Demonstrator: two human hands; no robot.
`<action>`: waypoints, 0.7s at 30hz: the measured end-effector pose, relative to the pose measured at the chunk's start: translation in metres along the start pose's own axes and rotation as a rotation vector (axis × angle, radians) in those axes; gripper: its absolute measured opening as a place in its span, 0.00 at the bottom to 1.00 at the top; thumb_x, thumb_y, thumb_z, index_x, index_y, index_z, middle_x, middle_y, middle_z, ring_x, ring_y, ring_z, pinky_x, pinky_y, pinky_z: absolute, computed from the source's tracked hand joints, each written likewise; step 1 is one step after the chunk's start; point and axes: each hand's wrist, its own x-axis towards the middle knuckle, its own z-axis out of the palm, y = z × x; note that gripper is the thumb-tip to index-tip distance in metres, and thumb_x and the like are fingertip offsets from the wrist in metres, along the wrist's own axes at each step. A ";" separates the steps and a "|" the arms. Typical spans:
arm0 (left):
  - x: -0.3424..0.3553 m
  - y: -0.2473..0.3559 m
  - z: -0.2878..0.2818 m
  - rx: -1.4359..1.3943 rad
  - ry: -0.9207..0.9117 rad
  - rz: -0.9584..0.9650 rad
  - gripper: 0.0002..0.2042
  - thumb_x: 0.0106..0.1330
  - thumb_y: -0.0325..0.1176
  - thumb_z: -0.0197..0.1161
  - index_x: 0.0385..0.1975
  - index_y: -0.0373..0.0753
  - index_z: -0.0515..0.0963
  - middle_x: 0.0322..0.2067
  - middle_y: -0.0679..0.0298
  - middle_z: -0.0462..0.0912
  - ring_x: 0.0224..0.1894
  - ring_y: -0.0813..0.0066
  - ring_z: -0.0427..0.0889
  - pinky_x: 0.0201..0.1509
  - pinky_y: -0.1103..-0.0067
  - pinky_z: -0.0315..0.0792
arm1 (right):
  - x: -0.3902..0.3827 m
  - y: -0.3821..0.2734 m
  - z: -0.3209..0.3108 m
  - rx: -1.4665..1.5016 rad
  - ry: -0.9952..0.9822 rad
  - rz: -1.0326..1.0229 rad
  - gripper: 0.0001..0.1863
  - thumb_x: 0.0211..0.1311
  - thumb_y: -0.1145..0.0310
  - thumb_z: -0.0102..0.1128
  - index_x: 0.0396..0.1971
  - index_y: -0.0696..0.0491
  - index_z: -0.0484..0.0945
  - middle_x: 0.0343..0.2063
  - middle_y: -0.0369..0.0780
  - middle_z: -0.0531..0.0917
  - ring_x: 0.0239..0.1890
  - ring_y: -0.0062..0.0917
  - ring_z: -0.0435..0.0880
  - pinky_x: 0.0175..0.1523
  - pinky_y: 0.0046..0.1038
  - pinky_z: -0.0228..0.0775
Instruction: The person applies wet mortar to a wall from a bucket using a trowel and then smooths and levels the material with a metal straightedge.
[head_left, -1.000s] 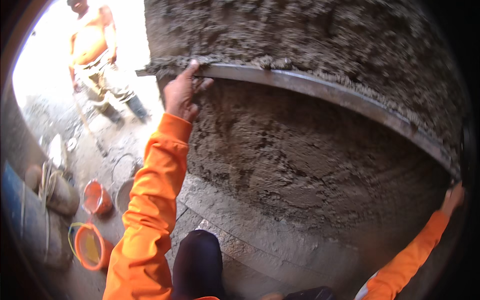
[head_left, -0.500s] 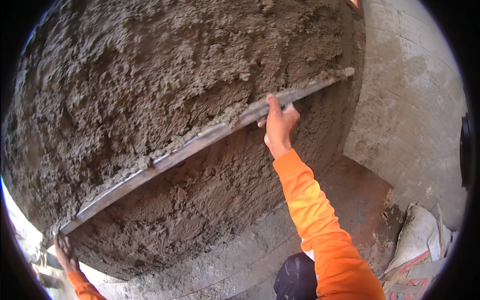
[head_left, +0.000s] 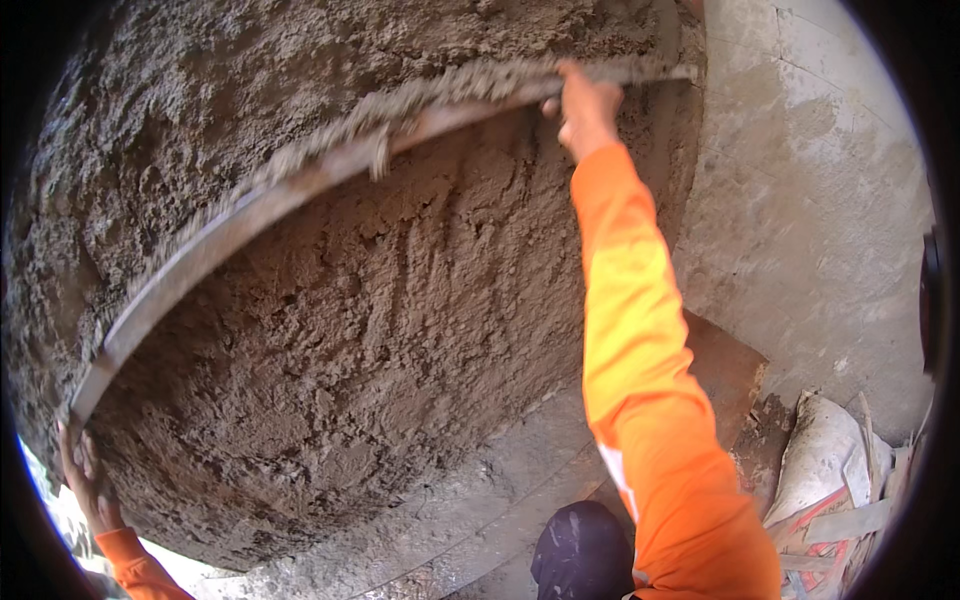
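Note:
A long straightedge [head_left: 230, 235], smeared grey, lies against a wall of rough wet mortar [head_left: 340, 290]. It runs from low at the left to high at the right and looks curved in this view. Loose mortar [head_left: 430, 95] is heaped along its upper edge. My right hand [head_left: 588, 108] grips it close to its right end, thumb pointing up. At the lower left end, my left hand [head_left: 88, 480] has its fingers closed about the tip; part of that grip is hidden.
A smoother grey wall [head_left: 800, 190] meets the mortared one at a corner on the right. A dirty white sack [head_left: 820, 450] and wood scraps [head_left: 850, 520] lie at the lower right. My dark-clad knee [head_left: 582, 550] shows at the bottom.
Both hands have moved the straightedge up the wall, the right end rising noticeably. More mortar has piled on its upper edge, and the surface beneath it shows scraped.

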 end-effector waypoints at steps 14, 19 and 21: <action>-0.121 -0.109 -0.126 -0.042 0.411 -0.383 0.11 0.57 0.47 0.63 0.28 0.49 0.74 0.14 0.75 0.64 0.11 0.87 0.58 0.12 0.89 0.50 | -0.237 0.182 -0.127 0.182 0.126 0.739 0.24 0.45 0.65 0.64 0.42 0.53 0.67 0.36 0.37 0.71 0.31 0.27 0.74 0.23 0.29 0.72; -0.199 -0.171 -0.102 0.136 0.353 -0.884 0.11 0.54 0.42 0.64 0.23 0.42 0.74 0.15 0.69 0.66 0.10 0.79 0.61 0.12 0.82 0.54 | -0.227 0.242 -0.228 -0.347 0.037 1.127 0.15 0.49 0.55 0.63 0.37 0.41 0.74 0.28 0.30 0.69 0.23 0.15 0.68 0.21 0.16 0.60; -0.218 -0.193 -0.067 0.227 0.398 -1.014 0.11 0.52 0.40 0.65 0.21 0.39 0.75 0.15 0.67 0.67 0.10 0.76 0.63 0.12 0.79 0.56 | -0.215 0.271 -0.261 -0.467 0.133 1.069 0.16 0.50 0.51 0.60 0.37 0.39 0.71 0.29 0.29 0.71 0.15 0.14 0.63 0.16 0.11 0.57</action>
